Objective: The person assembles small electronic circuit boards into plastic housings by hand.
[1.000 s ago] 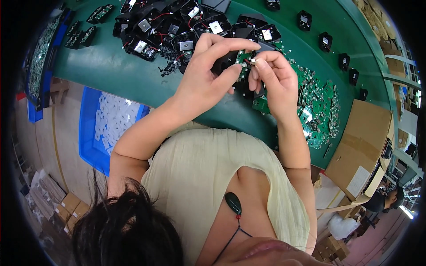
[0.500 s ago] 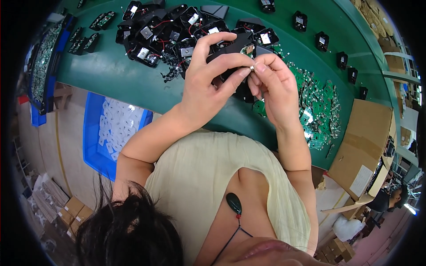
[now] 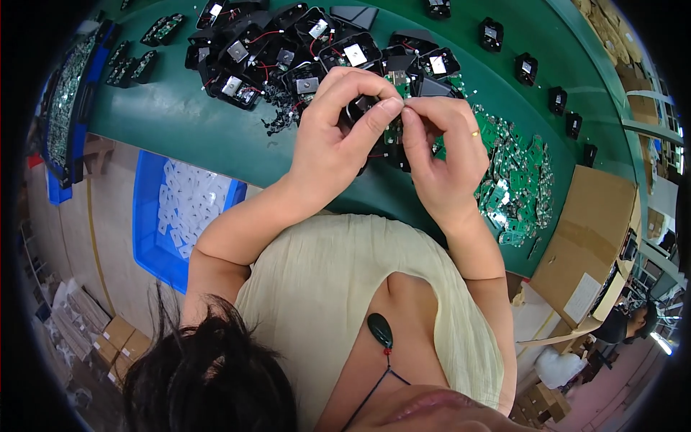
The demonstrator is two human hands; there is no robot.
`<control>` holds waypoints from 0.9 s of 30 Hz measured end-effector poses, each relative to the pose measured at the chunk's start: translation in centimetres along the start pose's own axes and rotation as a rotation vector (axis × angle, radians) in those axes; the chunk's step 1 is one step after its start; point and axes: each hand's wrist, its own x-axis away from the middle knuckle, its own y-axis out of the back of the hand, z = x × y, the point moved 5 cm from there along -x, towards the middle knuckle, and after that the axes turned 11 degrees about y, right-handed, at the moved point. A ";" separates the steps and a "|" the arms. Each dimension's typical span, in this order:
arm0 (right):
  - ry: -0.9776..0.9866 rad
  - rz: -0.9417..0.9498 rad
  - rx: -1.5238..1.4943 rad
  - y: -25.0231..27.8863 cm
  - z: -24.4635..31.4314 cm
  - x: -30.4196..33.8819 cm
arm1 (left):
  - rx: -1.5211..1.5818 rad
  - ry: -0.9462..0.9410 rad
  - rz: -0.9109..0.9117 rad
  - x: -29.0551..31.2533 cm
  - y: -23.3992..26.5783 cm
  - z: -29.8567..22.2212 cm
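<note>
Both hands, left [image 3: 332, 137] and right [image 3: 446, 155], pinch one black housing [image 3: 358, 111] (mid-assembly, I judge); far pile [image 3: 288, 50] looks done, right boards [image 3: 518, 180] remain.

A green bench [image 3: 180, 122] is seen, on which a heap of black housings with red wires [image 3: 273, 50] is piled toward the far side, while single black housings [image 3: 525, 68] are set apart in a row toward the right. A scatter of small green circuit boards [image 3: 518, 180] is spread near the right edge, just beside a brown cardboard box [image 3: 583, 245]. Below the bench's left part, a blue bin [image 3: 147, 230] filled with small white pieces [image 3: 191, 205] is placed on the floor, and cardboard cartons [image 3: 108, 338] are stacked nearby.
</note>
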 end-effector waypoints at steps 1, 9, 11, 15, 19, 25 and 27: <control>0.076 -0.024 0.011 -0.1 -0.1 -0.1 | -0.006 0.019 0.013 -0.1 0.0 0.0; -0.089 -0.104 -0.324 0.6 -2.3 -0.3 | 0.311 0.361 0.263 -0.1 -0.9 0.3; -0.043 -0.052 -0.299 0.7 -2.6 -0.5 | 0.298 0.367 0.247 -0.5 -0.7 0.2; 0.060 0.094 -0.186 0.7 -2.1 -1.3 | 0.244 0.298 0.120 -0.9 -0.5 -0.4; 0.164 0.154 -0.050 0.6 -1.7 -2.0 | 0.048 0.208 0.063 -0.8 -0.1 0.7; 0.248 0.163 0.041 0.2 -1.6 -2.2 | -0.144 0.055 0.077 -0.9 -0.2 0.2; 0.258 0.171 0.054 0.2 -1.5 -2.2 | -0.037 0.091 -0.012 -0.8 -0.1 0.0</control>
